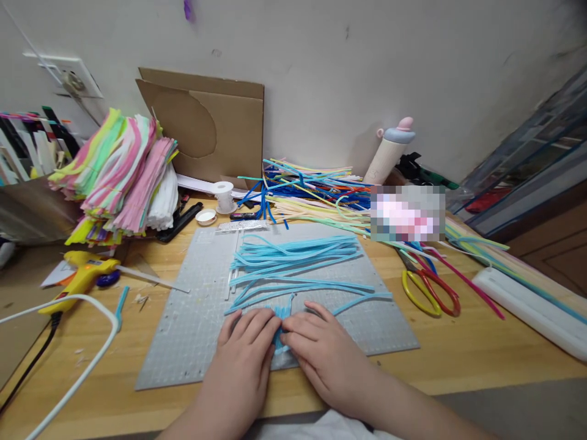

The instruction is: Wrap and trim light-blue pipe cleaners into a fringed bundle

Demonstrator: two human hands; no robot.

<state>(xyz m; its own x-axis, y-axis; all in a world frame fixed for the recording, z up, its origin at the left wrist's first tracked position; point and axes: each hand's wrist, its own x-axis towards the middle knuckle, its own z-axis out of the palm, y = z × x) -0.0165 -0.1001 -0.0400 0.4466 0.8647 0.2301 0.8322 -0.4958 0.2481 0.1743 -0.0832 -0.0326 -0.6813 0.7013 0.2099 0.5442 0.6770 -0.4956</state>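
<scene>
Both hands rest side by side at the near edge of a grey cutting mat [192,330]. My left hand [245,357] and my right hand [323,354] have their fingers curled and pinched on a small bundle of light blue pipe cleaners [280,333] held between them. A loose heap of long light blue pipe cleaners [293,263] lies on the mat just beyond the fingertips.
Red and yellow scissors [431,290] lie right of the mat. A yellow glue gun [85,275] and a white cable [92,360] lie on the left. Stacked pastel pipe cleaners [123,174], cardboard [206,122], a thread spool [224,195], mixed coloured pipe cleaners [316,195] and a bottle [389,153] stand behind.
</scene>
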